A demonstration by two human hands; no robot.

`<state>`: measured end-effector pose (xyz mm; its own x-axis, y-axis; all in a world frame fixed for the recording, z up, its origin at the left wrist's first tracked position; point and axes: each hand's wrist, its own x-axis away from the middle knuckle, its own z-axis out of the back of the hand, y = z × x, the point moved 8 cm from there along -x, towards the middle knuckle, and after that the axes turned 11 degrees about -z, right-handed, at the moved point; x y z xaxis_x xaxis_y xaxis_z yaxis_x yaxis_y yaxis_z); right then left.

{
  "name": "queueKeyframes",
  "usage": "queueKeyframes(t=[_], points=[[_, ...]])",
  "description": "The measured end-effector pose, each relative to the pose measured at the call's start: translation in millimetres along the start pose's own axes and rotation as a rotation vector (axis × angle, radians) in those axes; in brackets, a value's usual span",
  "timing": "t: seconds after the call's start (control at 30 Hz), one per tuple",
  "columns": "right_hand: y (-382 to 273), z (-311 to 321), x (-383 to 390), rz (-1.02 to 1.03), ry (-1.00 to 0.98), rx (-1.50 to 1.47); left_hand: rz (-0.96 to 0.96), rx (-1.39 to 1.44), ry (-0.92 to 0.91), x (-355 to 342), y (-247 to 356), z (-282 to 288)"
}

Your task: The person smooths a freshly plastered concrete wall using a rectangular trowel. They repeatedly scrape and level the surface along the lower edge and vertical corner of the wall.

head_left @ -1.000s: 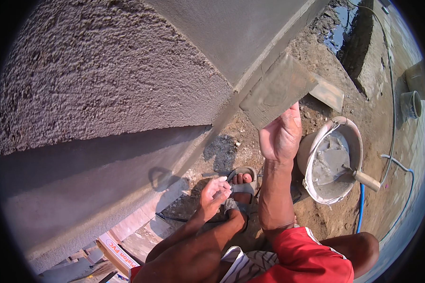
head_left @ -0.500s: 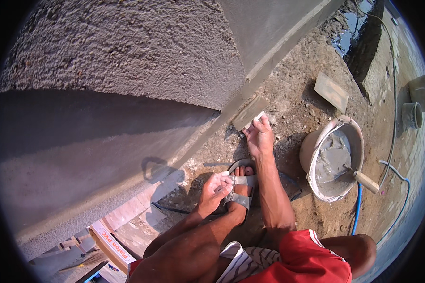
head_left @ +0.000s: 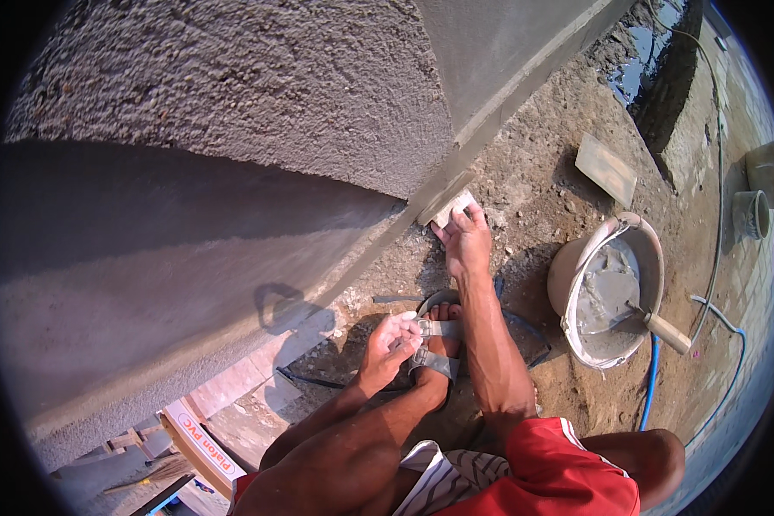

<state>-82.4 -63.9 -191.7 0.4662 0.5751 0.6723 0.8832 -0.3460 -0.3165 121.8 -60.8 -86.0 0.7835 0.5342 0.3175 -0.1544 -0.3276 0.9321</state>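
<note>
A grey wall (head_left: pixel 232 103), part rough and part smooth, fills the upper left, while a bucket (head_left: pixel 563 279) of wet mortar stands right of centre with a wooden-handled trowel (head_left: pixel 667 333) leaning in it. Near the middle, the right hand (head_left: pixel 469 248) grips a flat float (head_left: pixel 445 199) at the wall's base; lower down, the left hand (head_left: pixel 389 348), released, curls loosely by a sandal (head_left: pixel 436 362).

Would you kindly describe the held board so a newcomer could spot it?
Find the rough grey wall, then its lowest corner. Beside it, the right hand holds the flat board; the other board lies unheld on the ground.
</note>
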Motion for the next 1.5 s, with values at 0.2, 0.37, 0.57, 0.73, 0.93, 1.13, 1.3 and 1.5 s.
queueKeyframes(t=[0.2,0.37,0.57,0.73,0.93,1.13,1.3,1.5], points=[[-9.9,-18.2,12.5,0.046,-0.007,-0.007,0.022,-0.001,0.002,2.5,0.5,-3.4],[-42.0,-70.3,56.2,0.172,-0.119,-0.027,0.015,-0.022,0.008,3.9,0.8,-0.4],[-92.1,-114.1,117.5,0.274,-0.476,-0.175,-0.001,-0.038,-0.004,1.1,0.8,-4.4],[-69.8,-69.9,99.9,0.120,-0.419,-0.066,-0.033,-0.068,0.019,6.6,-0.4,5.1],[20.4,-4.8,59.6,-0.167,-0.236,0.036,0.012,-0.091,-0.001,10.3,-22.0,17.3],[55.8,-2.1,49.2,-0.241,-0.200,0.031,0.048,-0.083,0.019,15.4,-18.5,19.5],[67.3,-3.3,44.1,-0.242,-0.171,0.097,0.032,-0.037,0.075,16.3,-14.3,17.7],[75.1,-3.7,41.3,-0.224,-0.080,0.201,0.037,-0.031,0.088,16.7,-14.3,19.6]])
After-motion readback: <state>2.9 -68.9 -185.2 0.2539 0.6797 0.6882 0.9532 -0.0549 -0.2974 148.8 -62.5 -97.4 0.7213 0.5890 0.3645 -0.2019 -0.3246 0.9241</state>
